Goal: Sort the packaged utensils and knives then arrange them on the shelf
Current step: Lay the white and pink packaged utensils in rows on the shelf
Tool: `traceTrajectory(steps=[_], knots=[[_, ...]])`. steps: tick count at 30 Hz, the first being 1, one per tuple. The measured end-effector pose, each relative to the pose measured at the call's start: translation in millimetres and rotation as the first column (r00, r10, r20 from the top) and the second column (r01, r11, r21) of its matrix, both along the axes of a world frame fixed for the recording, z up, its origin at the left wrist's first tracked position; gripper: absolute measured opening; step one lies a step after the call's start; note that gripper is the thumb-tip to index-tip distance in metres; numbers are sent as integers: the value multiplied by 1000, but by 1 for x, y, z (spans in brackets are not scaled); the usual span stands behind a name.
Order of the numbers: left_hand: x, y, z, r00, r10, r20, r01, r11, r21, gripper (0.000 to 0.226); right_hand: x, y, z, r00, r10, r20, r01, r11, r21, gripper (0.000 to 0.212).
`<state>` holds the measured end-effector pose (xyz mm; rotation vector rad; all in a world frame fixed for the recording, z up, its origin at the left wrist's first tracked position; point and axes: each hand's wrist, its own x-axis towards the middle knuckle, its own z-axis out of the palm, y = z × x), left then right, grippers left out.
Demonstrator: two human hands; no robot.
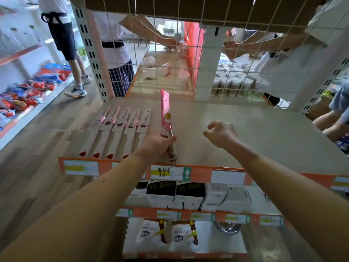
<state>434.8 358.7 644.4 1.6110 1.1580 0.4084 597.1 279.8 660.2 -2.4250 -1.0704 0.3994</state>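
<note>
Packaged knife with a pink card sleeve over the blade, held by its handle in the left hand, fingers wrapped tight round the grip. Lying lengthwise over the grey shelf, blade pointing away toward the wire mesh back, handle end at the orange front edge. Unclear whether resting on the board or raised just off it. Just beside it, to the left: row of packaged knives in white card sleeves, side by side, parallel, flat on the same shelf. Right hand hovering above the shelf to the right of the pink knife, apart from it, fingers loosely curled, holding nothing. Below, on the next level down: white boxes.
</note>
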Motion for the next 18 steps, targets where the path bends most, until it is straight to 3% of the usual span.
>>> traceTrajectory(steps=[8, 18], knots=[[-1, 1, 1, 998, -7, -69, 10, 998, 55, 26, -1, 2, -5, 998, 28, -59, -26, 999, 32, 38], [-3, -5, 2, 958, -101, -270, 207, 893, 401, 28, -8, 1, -9, 996, 35, -87, -31, 999, 43, 37]])
